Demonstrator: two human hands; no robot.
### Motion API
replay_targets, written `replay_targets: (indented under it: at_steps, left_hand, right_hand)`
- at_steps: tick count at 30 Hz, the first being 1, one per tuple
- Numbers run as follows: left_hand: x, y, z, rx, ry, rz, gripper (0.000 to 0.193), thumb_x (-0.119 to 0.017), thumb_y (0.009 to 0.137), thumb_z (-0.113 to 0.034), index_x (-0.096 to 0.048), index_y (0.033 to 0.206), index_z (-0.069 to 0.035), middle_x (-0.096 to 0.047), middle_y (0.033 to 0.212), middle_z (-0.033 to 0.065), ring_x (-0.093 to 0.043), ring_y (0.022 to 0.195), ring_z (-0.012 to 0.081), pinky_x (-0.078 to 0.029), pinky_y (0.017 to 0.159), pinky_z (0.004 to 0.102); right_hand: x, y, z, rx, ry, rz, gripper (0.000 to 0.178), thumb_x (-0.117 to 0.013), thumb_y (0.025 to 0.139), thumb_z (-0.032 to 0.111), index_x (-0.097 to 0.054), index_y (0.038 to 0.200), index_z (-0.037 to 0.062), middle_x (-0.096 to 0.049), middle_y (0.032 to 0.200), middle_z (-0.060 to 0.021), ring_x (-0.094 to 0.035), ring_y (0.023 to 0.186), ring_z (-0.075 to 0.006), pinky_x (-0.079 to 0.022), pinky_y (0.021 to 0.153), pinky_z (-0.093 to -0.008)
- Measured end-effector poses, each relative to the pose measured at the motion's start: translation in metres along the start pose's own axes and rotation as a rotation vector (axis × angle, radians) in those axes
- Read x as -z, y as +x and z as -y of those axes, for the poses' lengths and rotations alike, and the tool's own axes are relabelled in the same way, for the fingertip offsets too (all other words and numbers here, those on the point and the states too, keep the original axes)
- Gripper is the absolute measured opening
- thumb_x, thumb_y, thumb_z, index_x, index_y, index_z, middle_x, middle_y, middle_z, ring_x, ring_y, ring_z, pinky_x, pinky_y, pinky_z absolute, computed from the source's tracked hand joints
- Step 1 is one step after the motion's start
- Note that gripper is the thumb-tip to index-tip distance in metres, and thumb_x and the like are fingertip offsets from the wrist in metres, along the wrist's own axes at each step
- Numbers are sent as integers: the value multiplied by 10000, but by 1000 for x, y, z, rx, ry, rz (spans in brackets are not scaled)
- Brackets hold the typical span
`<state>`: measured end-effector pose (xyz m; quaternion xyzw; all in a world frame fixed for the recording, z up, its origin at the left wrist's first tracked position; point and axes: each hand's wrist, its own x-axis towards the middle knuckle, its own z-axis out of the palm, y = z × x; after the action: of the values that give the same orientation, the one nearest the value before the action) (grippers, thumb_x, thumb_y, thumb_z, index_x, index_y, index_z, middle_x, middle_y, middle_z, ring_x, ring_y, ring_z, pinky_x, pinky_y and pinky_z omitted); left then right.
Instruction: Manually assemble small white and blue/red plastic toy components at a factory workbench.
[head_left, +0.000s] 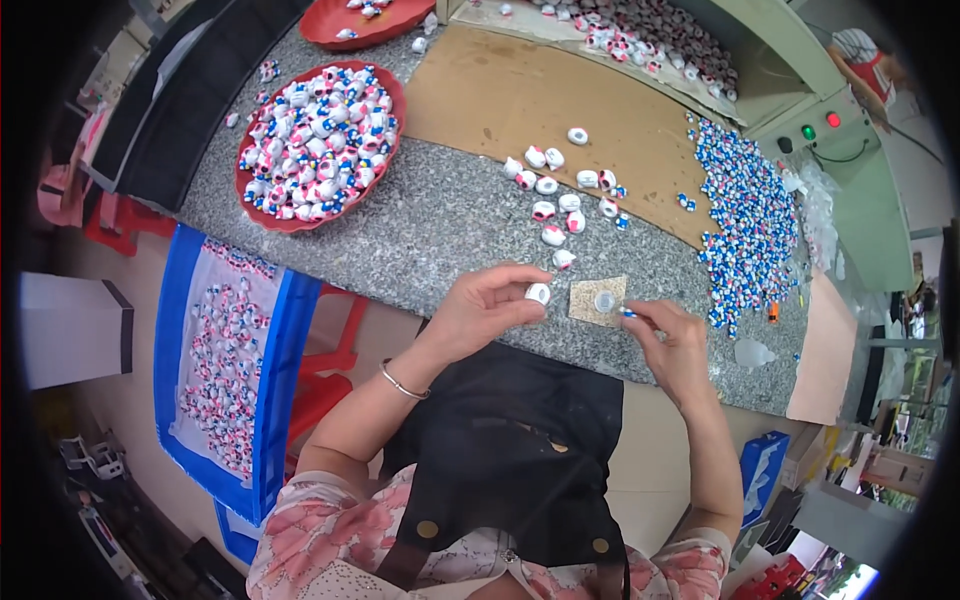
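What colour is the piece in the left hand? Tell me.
The piece in the left hand is mostly white; the head view shows it best.

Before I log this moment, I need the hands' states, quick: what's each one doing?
Left hand: closed, pinching a small white piece between thumb and fingers.
Right hand: closed, pinching a tiny blue piece at the fingertips.

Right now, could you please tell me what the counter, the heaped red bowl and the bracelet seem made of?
Counter: probably smooth granite, given its grey speckles. Heaped red bowl: likely smooth plastic, evenly coloured. Bracelet: apparently polished metal, silvery shine.
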<state>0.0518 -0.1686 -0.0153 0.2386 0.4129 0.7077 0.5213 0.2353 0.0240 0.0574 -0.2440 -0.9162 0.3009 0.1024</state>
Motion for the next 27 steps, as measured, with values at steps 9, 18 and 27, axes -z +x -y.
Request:
replay_targets:
  at_steps: [9,18,27]
  left_hand:
    - [-1,-2,-7,-77,150,-5,394,-663,844,100,-599,1226,23,-560,1123,41,-630,961,110,-532,862,240]
    - [-12,1,-2,-97,381,-98,341,-653,849,97,-598,1182,44,-563,1086,60,-639,960,121,-550,837,237]
    - [-34,16,25,-346,665,-141,317,-711,785,79,-648,1089,12,-635,1066,110,-674,894,171,-587,760,264]
  right_hand:
    - [-17,21,-4,308,-319,76,142,-674,794,13,-685,935,29,-623,772,-138,-635,689,-331,-503,603,-422]
    - [-14,30,-1,416,-343,155,76,-667,799,45,-639,864,19,-579,741,-134,-615,692,-333,-500,597,-430]
    - [-16,16,-6,268,-72,6,120,-676,841,21,-677,959,2,-637,790,-106,-639,683,-243,-510,612,-330]
